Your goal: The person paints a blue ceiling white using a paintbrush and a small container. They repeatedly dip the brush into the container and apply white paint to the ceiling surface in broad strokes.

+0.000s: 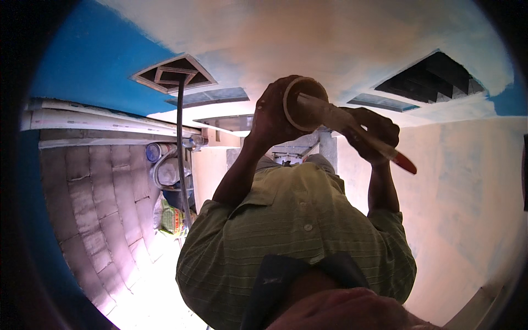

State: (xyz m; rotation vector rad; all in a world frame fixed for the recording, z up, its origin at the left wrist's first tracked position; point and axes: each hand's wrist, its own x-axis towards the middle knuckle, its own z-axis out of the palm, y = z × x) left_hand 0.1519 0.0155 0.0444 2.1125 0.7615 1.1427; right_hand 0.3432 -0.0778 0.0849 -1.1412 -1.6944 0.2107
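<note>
My left hand point(268, 113) is wrapped round a small round cup point(307, 81), its open mouth tilted toward me. A paintbrush point(333, 117) lies across the mouth, with its bristle end inside the cup. The handle slants down to the right and ends in a red tip point(406, 163). My right hand point(379, 132) is closed round the brush handle. How much paint the cup holds is too dark to make out. Both hands are raised before my chest, close to a wall point(264, 33) coated whitish over blue.
Square openings point(434, 77) and a wooden-framed one point(175, 71) break the wall. A dark pipe point(180, 126) runs down from the framed opening. At left are long white pipes point(110, 122), a bucket point(159, 151), a printed bag point(171, 218) and a block surface point(99, 209).
</note>
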